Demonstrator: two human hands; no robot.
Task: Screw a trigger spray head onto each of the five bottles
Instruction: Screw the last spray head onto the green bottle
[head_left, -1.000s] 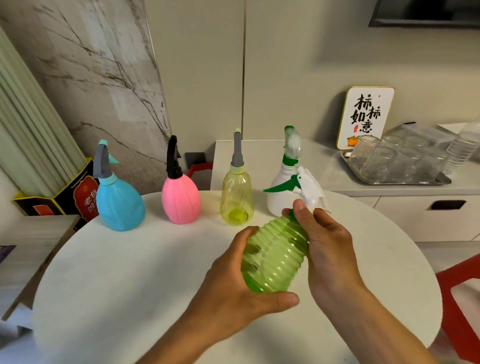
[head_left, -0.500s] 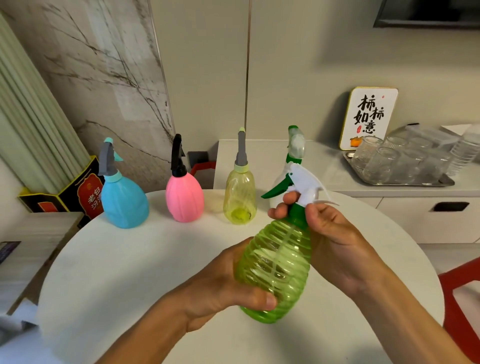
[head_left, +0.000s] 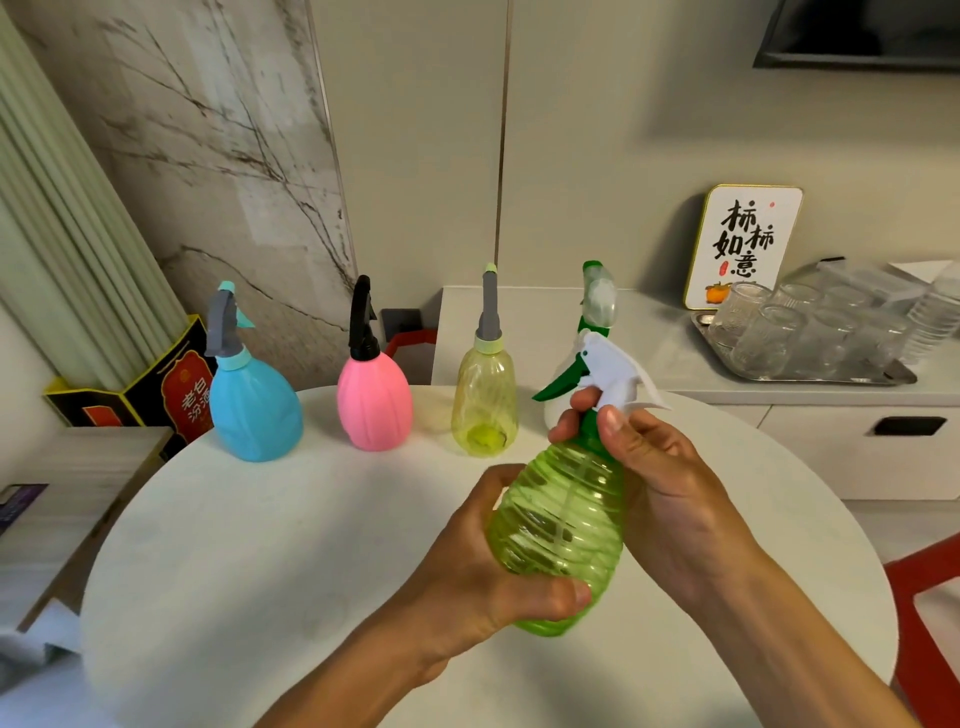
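bench: a round white bench (head_left: 270, 561) fills the lower part of the view, with a pale counter (head_left: 530, 322) behind its far edge.
green bottle: a ribbed, see-through green bottle (head_left: 563, 530) is held up above the bench, near its right half, tilted slightly with the neck pointing away from the person.
spray head: a white trigger spray head (head_left: 613, 371) with a green trigger sits on the green bottle's neck.
left hand: the left hand (head_left: 483, 577) is wrapped around the lower body of the green bottle, thumb across the front near its base.
right hand: the right hand (head_left: 660, 483) is closed around the green collar under the spray head, thumb and fingertips pinching it.
row at the far edge: four bottles stand upright along the far edge of the bench, each with a head fitted. from left: a blue bottle (head_left: 257, 410), a pink bottle (head_left: 374, 400), a yellow bottle (head_left: 484, 402), and a white bottle (head_left: 597, 306) mostly hidden behind the held spray head.
counter: a tray of clear glasses (head_left: 779, 332) and a sign with black characters (head_left: 743, 244) stand at its right.
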